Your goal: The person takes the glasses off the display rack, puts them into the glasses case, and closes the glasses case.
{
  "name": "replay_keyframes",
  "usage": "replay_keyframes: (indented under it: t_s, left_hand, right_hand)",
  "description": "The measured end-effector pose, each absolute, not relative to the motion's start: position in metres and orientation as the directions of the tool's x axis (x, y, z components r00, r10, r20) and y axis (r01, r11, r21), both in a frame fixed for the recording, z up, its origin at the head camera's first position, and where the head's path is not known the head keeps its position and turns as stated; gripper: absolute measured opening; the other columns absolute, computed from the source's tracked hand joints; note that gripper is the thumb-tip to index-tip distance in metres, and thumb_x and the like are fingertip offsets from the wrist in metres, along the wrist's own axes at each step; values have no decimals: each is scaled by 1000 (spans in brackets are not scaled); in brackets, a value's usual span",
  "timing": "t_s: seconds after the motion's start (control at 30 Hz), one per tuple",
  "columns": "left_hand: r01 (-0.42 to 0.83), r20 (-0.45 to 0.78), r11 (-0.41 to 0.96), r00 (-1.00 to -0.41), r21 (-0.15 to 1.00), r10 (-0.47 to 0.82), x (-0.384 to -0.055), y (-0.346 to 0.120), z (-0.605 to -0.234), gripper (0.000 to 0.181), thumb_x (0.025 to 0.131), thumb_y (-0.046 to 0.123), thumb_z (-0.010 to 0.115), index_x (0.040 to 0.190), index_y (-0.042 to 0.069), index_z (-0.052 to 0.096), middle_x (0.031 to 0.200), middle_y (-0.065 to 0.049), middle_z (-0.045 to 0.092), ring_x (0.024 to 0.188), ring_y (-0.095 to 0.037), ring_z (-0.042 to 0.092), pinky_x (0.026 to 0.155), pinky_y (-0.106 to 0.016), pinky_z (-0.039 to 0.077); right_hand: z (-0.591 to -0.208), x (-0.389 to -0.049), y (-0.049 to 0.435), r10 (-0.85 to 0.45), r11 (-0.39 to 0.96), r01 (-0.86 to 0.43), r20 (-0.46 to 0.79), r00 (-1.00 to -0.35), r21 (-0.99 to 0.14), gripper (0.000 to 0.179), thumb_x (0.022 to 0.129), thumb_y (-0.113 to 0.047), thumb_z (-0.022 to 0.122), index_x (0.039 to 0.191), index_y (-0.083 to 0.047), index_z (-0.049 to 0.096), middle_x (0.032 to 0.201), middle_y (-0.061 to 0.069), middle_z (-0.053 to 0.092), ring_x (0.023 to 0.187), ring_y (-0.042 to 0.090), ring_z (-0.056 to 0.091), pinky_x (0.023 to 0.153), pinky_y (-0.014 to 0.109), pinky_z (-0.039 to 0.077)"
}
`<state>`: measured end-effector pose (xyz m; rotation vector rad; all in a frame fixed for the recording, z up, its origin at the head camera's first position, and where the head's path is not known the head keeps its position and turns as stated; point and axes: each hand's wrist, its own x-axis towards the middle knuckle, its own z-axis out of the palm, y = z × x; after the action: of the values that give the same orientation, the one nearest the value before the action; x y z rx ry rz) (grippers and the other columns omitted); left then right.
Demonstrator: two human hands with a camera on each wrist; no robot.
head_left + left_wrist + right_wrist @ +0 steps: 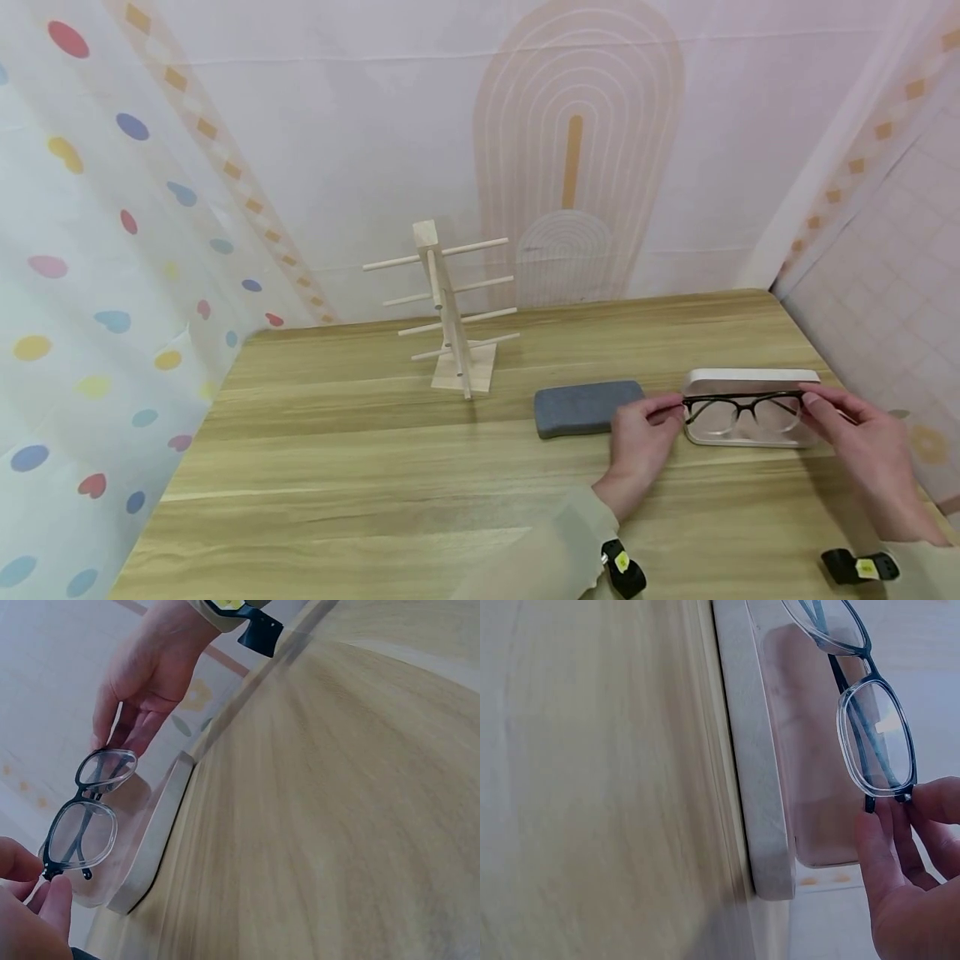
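Note:
A pair of black-topped eyeglasses [742, 408] with clear lower rims is held over an open glasses case [752, 441], its temples folded behind the lenses. My left hand [641, 446] pinches one end of the frame at the hinge. At the opposite end, the right hand [866, 442] pinches the other hinge between thumb and fingers. Pale outside and pinkish inside, the case lies on the table with its lid raised at the back. In the right wrist view the glasses [877, 739] hang above the case's pink lining [810, 750].
A closed grey-blue glasses case [585, 408] lies just left of the left hand. Farther left stands a wooden rack [442, 308] with several pegs sticking out. Patterned curtains [360, 150] hang behind the wooden table [360, 483] and at both sides.

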<state>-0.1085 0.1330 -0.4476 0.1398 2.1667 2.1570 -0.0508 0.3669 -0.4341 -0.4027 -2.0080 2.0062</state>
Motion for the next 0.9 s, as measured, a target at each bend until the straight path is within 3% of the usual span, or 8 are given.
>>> replay_keyframes:
  t_s: [0.17,0.4,0.53,0.7,0.8,0.9]
  left_hand:
    - [-29,-29,2,-988,1000,149,-108,137,-448,20,86,-9,71,102,0,80,92,-5,78,85,-3,71,75,-13,53]
    - [-71,-73,16,-975,997,208,-104,140,-449,36,82,-9,68,114,3,79,108,-2,78,102,-7,70,83,-13,52]
    - [-45,-56,48,-966,998,252,-103,141,-451,40,83,-7,68,121,3,76,118,1,76,106,-7,69,84,-13,51]
    - [43,-8,157,-951,987,310,-104,140,-456,44,85,-4,67,129,1,72,119,2,74,107,-2,64,90,-14,49]
    - [84,14,198,-943,977,332,-106,140,-459,46,86,-1,65,132,1,70,114,1,73,105,1,60,94,-15,47]
    - [88,11,210,-940,974,341,-107,140,-462,49,86,2,63,134,2,68,121,0,72,107,2,57,97,-16,45]
  right_hand:
    - [-435,-52,372,419,135,81,-17,-908,-988,22,103,-17,66,97,-36,77,90,-29,71,80,-11,69,70,5,50]
    - [-439,-54,379,416,75,66,-29,-909,-995,24,103,-14,66,92,-34,75,87,-24,73,78,-8,70,69,9,53]
    - [-440,-54,383,413,120,72,-16,-910,-990,27,103,-12,65,92,-34,74,86,-24,72,76,-7,70,68,10,54]
    - [-440,-55,388,415,316,145,-1,-910,-938,20,104,-24,65,92,-40,70,86,-29,68,76,-14,64,66,7,51]
    - [-442,-55,390,410,425,184,8,-912,-886,15,103,-30,65,93,-40,70,85,-29,67,76,-16,60,65,7,48]
    - [-443,-57,391,396,478,193,13,-918,-857,13,103,-29,64,96,-35,71,84,-31,65,76,-15,58,64,8,47]
